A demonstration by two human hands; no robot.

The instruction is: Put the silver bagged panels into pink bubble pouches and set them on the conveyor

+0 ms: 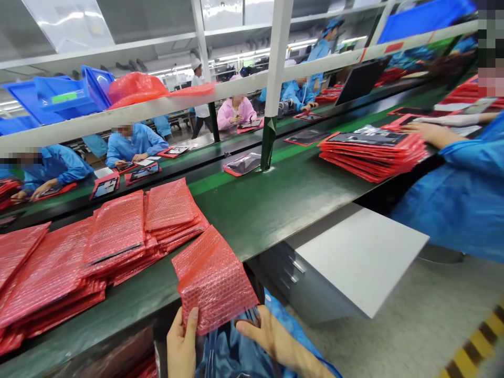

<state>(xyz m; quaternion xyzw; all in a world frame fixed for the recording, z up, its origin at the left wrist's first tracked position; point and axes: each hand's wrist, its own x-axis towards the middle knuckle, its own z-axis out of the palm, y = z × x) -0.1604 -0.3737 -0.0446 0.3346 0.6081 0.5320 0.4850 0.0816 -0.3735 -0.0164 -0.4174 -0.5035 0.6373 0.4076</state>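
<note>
Your left hand [181, 344] pinches a red bubble-wrap pouch [212, 278] by its near edge, thumb on top, over the near edge of the green workbench [255, 210], while your right hand [268, 336] lies open-fingered just beside its lower corner. Stacks of like pouches [118, 236] crowd the bench's left end; a co-worker's hand [429, 134] rests on another red stack [370, 152] far right.

Bright, even light falls from ceiling tubes [244, 54] at 12 o'clock; shadows are soft and faint. Glare streaks the clear sheet [66, 23] at 11 o'clock, and the bag [214, 278] at 6 o'clock glints. Wide-lens bending bows the rail [157, 107] and stretches the edges.
</note>
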